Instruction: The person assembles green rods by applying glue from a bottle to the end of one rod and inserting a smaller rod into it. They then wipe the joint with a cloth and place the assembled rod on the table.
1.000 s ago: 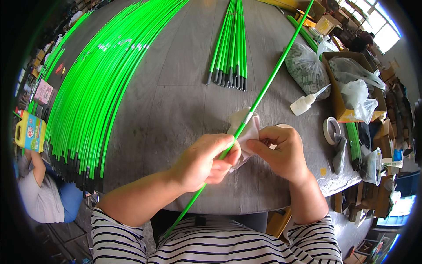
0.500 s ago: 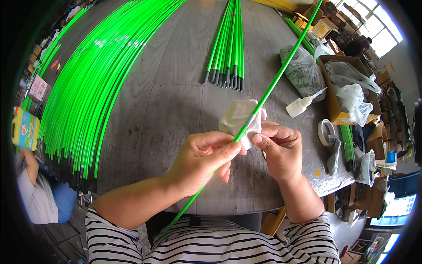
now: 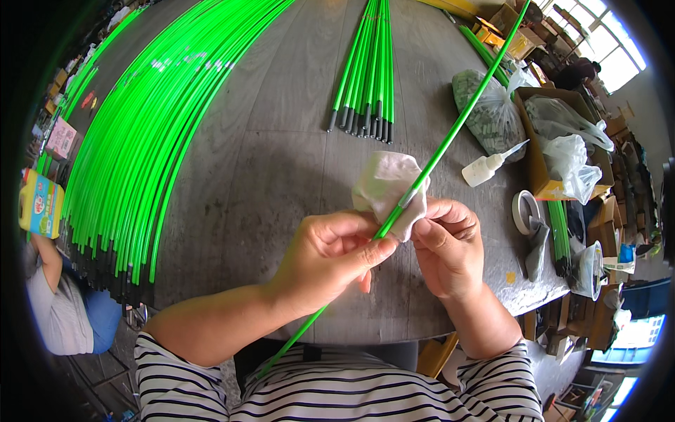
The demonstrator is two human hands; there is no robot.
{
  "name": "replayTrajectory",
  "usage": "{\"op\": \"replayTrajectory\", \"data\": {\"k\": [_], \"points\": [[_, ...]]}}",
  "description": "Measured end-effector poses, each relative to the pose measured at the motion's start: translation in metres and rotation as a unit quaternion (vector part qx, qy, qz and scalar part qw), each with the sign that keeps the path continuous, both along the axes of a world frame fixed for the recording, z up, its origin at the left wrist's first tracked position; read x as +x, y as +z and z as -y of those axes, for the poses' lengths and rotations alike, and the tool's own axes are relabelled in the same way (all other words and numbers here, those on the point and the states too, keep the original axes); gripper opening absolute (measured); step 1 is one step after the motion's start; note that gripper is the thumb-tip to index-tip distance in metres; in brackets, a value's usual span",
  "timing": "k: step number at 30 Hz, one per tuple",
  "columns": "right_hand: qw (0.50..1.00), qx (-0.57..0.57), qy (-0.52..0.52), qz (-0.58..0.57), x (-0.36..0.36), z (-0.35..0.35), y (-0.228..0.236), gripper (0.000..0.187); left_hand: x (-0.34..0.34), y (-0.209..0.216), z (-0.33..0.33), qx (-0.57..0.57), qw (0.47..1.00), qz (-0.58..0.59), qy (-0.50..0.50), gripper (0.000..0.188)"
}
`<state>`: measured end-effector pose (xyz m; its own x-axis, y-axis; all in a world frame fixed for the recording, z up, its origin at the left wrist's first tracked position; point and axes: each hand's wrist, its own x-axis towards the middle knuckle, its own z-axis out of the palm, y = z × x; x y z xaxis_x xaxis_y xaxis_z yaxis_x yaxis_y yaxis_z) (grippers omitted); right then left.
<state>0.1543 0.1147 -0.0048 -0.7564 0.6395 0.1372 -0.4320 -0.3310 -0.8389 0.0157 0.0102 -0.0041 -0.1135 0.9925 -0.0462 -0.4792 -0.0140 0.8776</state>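
A long thin green rod (image 3: 457, 126) slants across the middle, from near my lap up to the far right. My left hand (image 3: 330, 257) is closed around it, thumb on top. Just beyond the thumb, a short silvery section shows on the rod. Behind that section hangs a crumpled white cloth (image 3: 385, 179), touching the rod. My right hand (image 3: 453, 246) pinches the cloth's right edge between thumb and fingers. Part of the cloth is hidden by the rod and my left fingers.
Many green rods with black ends (image 3: 151, 133) fan over the table's left; a smaller bundle (image 3: 365, 77) lies far centre. To the right are a dropper bottle (image 3: 481, 170), a bag of small pieces (image 3: 489, 112), a cardboard box (image 3: 552, 186) and a tape roll (image 3: 525, 211). Another person (image 3: 60, 309) sits at left.
The cloth has changed its folds and now stands taller behind the rod. The rod's far end and my left hand have shifted slightly right; my right hand still pinches the cloth.
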Motion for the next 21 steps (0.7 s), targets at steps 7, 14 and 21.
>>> {"op": "replayTrajectory", "data": {"k": [7,14,21], "points": [[0.999,-0.029,-0.014,0.020,-0.006,0.005,0.002,0.010,0.007,-0.002,0.001,0.001,1.000,-0.006,0.022,0.009],[0.999,-0.035,-0.032,0.006,-0.006,0.008,0.001,0.009,0.013,-0.002,0.007,-0.002,0.997,0.045,0.056,0.011],[0.998,-0.053,-0.017,0.006,-0.003,0.006,-0.002,0.011,0.015,-0.004,0.009,0.032,0.995,0.042,0.081,0.014]]}}
